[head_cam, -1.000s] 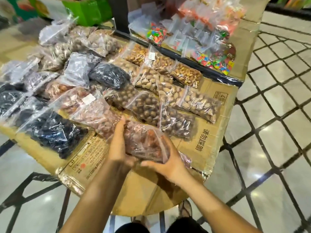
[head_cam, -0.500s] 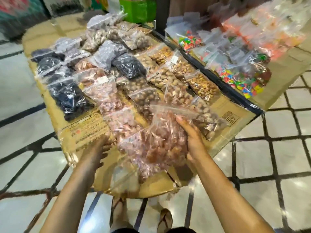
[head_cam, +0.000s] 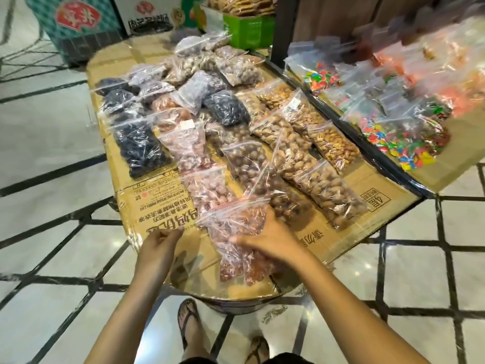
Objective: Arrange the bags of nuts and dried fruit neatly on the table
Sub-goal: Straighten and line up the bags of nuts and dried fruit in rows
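A clear zip bag of reddish-brown dried fruit [head_cam: 233, 232] lies at the near end of the cardboard-covered table [head_cam: 349, 237]. My right hand [head_cam: 270, 237] lies over the bag's right side, fingers spread around it, thumb pressing on it. My left hand [head_cam: 160, 243] hovers just left of that bag above the printed cardboard, fingers loosely curled and holding nothing. Behind lie rows of several bags: pink-skinned nuts [head_cam: 207, 190], dark dried fruit [head_cam: 139, 151], round brown nuts [head_cam: 246, 158] and pale shelled nuts [head_cam: 333, 190].
A second cardboard-topped table [head_cam: 456, 164] at the right holds bags of coloured candy [head_cam: 391, 143]. A dark post [head_cam: 283, 27], a green box [head_cam: 249, 32] and printed cartons [head_cam: 78, 24] stand at the back. Tiled floor surrounds the table; my sandalled feet [head_cam: 189, 321] are below its near edge.
My right hand lowered the raised bag of reddish dried fruit onto the near end of the table. My left hand came off the table edge and now hovers beside the bag.
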The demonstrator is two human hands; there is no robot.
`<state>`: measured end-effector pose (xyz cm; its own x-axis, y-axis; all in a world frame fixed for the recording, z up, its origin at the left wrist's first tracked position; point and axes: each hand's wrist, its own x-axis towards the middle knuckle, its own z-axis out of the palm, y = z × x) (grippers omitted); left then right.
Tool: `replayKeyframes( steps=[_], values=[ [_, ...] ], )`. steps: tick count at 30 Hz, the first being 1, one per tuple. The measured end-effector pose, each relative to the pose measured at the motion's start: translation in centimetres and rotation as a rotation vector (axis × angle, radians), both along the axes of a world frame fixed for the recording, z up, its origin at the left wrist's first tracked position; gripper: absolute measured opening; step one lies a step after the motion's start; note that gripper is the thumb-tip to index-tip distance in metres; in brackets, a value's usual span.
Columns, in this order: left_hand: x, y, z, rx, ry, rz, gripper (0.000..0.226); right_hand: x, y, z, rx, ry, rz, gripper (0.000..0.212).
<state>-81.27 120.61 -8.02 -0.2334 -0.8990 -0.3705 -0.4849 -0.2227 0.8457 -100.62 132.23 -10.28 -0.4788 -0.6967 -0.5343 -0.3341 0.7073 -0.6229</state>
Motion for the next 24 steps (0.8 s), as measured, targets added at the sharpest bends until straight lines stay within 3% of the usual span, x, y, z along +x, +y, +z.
replayKeyframes(
  steps=[3, 9, 13, 16, 20, 24],
  values=[
    [-0.2, -0.4, 0.1, -0.008, 0.005, -0.003, 0.023, 0.2, -0.2, -0.8, -0.050, 0.125, -0.052, 0.126],
    [-1.0, -2.0, -0.3, -0.012, 0.022, -0.044, 0.024, 1.1, 0.4, 0.2, -0.204, 0.096, -0.029, 0.107],
    [-2.4, -2.3, -0.7, -0.052, -0.004, -0.097, 0.023, 2.8, -0.4, -0.3, -0.049, 0.254, 0.078, 0.114],
    [-3.4, -2.0, -0.9, -0.121, -0.052, -0.181, 0.024, 2.0, -1.0, -0.2, -0.008, 0.199, 0.059, 0.122],
    [-3.8, -2.1, -1.7, -0.198, -0.140, -0.260, 0.044, 1.9, -0.5, 0.0, -0.002, 0.124, 0.062, 0.138],
    [-3.7, -2.6, -1.6, -0.224, -0.170, -0.268, 0.062, 1.6, 0.0, 0.5, -0.043, 0.129, -0.005, 0.125]
  ],
)
